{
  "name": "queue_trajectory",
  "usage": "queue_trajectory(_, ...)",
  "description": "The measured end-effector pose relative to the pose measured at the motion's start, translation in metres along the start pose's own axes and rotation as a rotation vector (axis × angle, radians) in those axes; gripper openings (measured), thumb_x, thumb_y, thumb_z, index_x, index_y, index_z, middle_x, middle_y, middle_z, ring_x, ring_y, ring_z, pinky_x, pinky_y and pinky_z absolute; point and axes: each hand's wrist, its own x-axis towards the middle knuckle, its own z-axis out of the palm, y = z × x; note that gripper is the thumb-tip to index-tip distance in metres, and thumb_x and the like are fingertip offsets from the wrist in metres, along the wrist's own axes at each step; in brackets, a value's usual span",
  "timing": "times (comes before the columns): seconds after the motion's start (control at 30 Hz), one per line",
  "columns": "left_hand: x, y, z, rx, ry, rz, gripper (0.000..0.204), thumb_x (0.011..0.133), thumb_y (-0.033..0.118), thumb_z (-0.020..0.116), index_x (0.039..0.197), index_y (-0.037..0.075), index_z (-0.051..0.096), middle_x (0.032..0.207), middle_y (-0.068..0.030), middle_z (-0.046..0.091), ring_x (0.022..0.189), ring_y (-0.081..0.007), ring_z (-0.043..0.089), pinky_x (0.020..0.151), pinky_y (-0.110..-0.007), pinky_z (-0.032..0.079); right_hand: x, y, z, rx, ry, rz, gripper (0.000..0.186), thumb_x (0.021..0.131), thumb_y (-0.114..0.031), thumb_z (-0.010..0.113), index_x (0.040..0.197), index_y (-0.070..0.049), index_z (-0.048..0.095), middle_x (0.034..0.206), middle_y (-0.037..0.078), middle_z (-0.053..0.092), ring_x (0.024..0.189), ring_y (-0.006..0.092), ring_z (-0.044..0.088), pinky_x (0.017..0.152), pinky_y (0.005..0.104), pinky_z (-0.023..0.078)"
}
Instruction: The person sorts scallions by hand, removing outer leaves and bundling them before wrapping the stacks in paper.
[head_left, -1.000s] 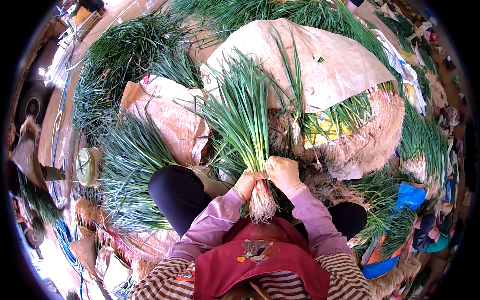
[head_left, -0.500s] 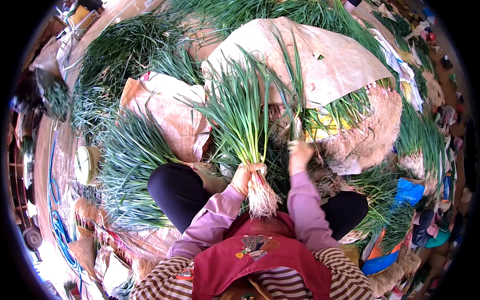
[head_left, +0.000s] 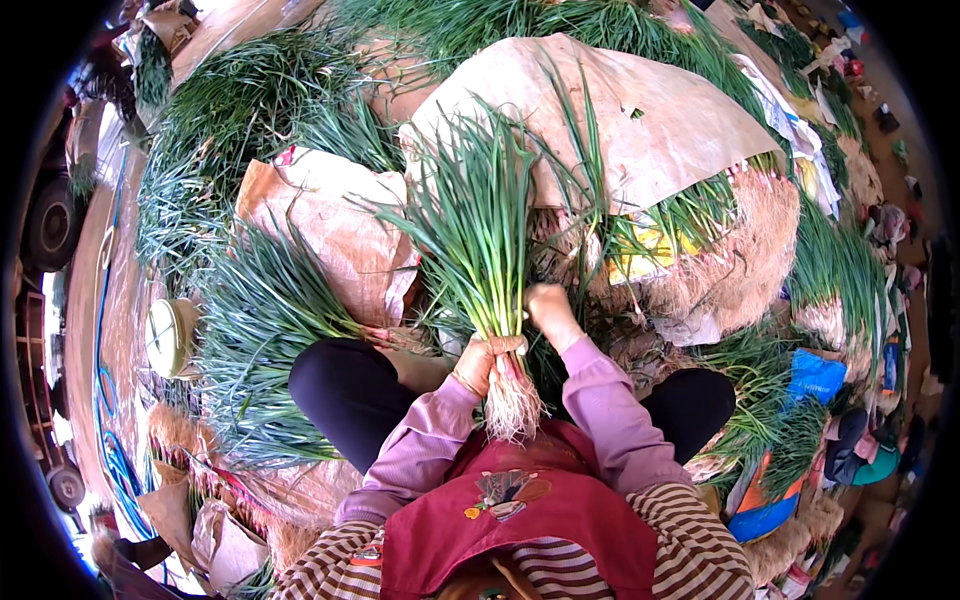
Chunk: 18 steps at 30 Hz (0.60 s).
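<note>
My left hand (head_left: 480, 360) is closed around the lower stems of a bunch of green onions (head_left: 478, 250), its pale roots hanging toward my red apron (head_left: 510, 510) and its long leaves fanning away from me. My right hand (head_left: 547, 310) is at the right edge of the stems, a little above the left, fingers curled; what they pinch is hidden and slightly blurred. Loose leafy stalks (head_left: 590, 150) stand just beyond it, against a pale sheet (head_left: 680, 120).
Piles of green onions (head_left: 240, 110) surround my bent knees. A creased sack (head_left: 320, 220), pale green bucket (head_left: 170, 338) and blue hose (head_left: 107, 380) lie leftward, beside a vehicle wheel (head_left: 52, 225). Blue bags (head_left: 815, 375) lie right. Another person (head_left: 105, 80) is at upper left.
My right hand left the bunch, moved out rightward, and is now back beside the stems, higher than at first. My left hand keeps its grip. The person at left moved toward the upper left.
</note>
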Motion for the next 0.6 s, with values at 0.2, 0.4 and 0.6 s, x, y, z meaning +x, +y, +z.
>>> queue_trajectory(0.2,-0.007,0.014,0.006,-0.034,-0.142,0.172,0.035,0.074,0.005,0.068,0.106,0.001,0.055,0.082,-0.0068,0.062,0.073,-0.0177,0.061,0.067,-0.029,0.05,-0.025,-0.006,-0.053,-1.116,-0.634,0.306,0.03,0.081,-0.025,0.058,0.096,0.0,0.065,0.095,0.018,0.066,0.086,0.0292,0.064,0.075,0.0405,0.05)
queue_trajectory(0.4,0.0,0.013,0.017,0.051,-0.136,0.085,0.037,0.074,0.004,0.068,0.108,0.001,0.054,0.079,-0.0063,0.06,0.065,-0.0176,0.06,0.06,-0.03,0.051,0.085,-0.042,-0.12,-0.66,0.586,-0.157,0.038,0.082,-0.032,0.059,0.102,0.001,0.061,0.088,0.021,0.065,0.089,0.0364,0.061,0.076,0.043,0.046)
queue_trajectory(0.6,0.002,0.012,0.015,-0.043,-0.117,0.072,0.032,0.072,-0.004,0.064,0.102,0.003,0.055,0.092,-0.0132,0.065,0.06,-0.0145,0.057,0.054,-0.027,0.049,0.104,-0.051,-0.117,-0.205,0.405,-0.173,0.019,0.08,-0.019,0.06,0.083,0.0,0.065,0.062,0.012,0.063,0.057,0.0244,0.063,0.055,0.0377,0.047)
